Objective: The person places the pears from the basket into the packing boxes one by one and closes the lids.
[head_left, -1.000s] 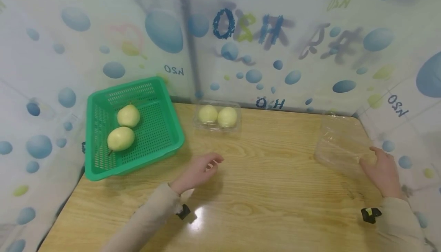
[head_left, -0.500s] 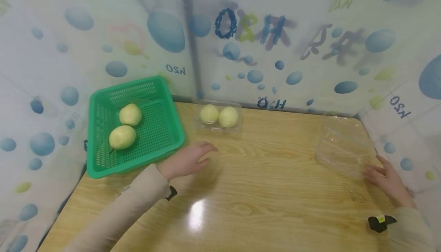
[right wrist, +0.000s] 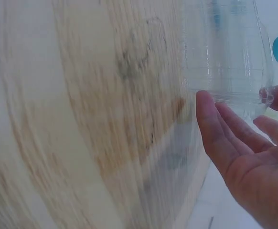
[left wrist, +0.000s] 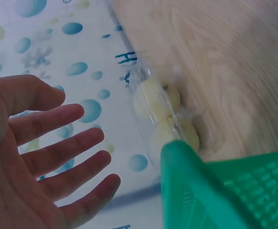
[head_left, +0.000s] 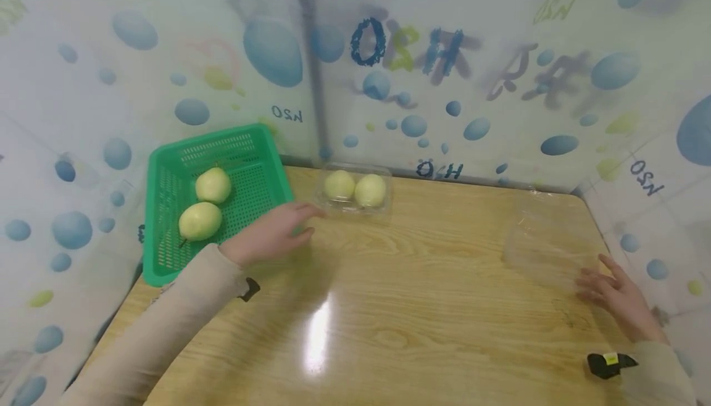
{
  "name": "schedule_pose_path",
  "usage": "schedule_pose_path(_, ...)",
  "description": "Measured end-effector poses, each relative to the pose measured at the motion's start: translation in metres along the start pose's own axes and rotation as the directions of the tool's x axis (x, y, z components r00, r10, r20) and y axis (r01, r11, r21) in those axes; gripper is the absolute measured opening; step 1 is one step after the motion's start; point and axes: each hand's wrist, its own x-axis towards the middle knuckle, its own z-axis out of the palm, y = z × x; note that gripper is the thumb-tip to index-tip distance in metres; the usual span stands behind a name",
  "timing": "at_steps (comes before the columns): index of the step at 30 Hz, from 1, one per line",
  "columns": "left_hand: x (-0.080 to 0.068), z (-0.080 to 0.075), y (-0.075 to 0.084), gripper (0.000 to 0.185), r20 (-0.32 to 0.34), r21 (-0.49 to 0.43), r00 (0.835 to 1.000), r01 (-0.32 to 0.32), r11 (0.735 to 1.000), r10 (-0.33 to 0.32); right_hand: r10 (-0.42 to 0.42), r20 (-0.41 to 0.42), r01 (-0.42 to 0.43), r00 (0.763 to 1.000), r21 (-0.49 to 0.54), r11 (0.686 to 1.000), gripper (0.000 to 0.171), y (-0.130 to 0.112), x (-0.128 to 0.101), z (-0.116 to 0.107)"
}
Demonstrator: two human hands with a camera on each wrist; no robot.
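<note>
My left hand point(head_left: 274, 232) hovers with straight, spread fingers over the near right corner of a green basket point(head_left: 149, 221); it holds nothing, and the left wrist view shows the open palm point(left wrist: 58, 157) beside the basket's corner point(left wrist: 215, 191). Two pale pears point(head_left: 213, 185) point(head_left: 200, 221) lie in the basket. A shut clear box point(head_left: 355, 190) with two more pears stands at the back wall, also seen from the left wrist point(left wrist: 160, 109). My right hand point(head_left: 608, 289) lies flat at the table's right side, its fingertips point(right wrist: 206, 107) at the near edge of an empty clear box point(head_left: 547, 239) point(right wrist: 225, 52).
The wooden table point(head_left: 422, 307) is boxed in by bubble-patterned walls point(head_left: 166, 54) at the back, left and right. The basket fills the back left corner. A black wrist strap point(head_left: 608, 363) shows on my right sleeve.
My left hand has moved left and away from me, from the table's middle to the basket's corner. My right hand has drawn back a little along the empty box's edge.
</note>
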Motion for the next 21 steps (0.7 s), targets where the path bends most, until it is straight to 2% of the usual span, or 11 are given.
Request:
schedule_pose_path(8, -0.014, -0.019, -0.011, 0.033, 0.012, 0.051, 1.0, 0.018, 0.999, -0.019, -0.048, 0.098, 0.045, 0.994, 0.034, 0.998, 0.07, 0.001, 0.003, 0.02)
schedule_pose_path(12, -0.021, -0.027, -0.013, 0.033, -0.011, 0.063, 0.999, 0.034, 0.997, -0.033, -0.028, 0.117, 0.038, 0.993, -0.081, 0.996, 0.07, -0.003, 0.007, 0.038)
schedule_pose_path(17, -0.024, -0.033, -0.018, 0.031, -0.029, 0.071, 0.998, 0.06, 0.996, -0.058, 0.016, 0.107, 0.012, 0.994, -0.258, 0.966, 0.071, -0.009, 0.012, 0.068)
schedule_pose_path(21, -0.025, -0.037, -0.023, 0.032, -0.026, 0.07, 0.997, 0.078, 0.995, -0.076, 0.018, 0.116, 0.016, 0.993, -0.287, 0.958, 0.07, -0.01, 0.017, 0.089)
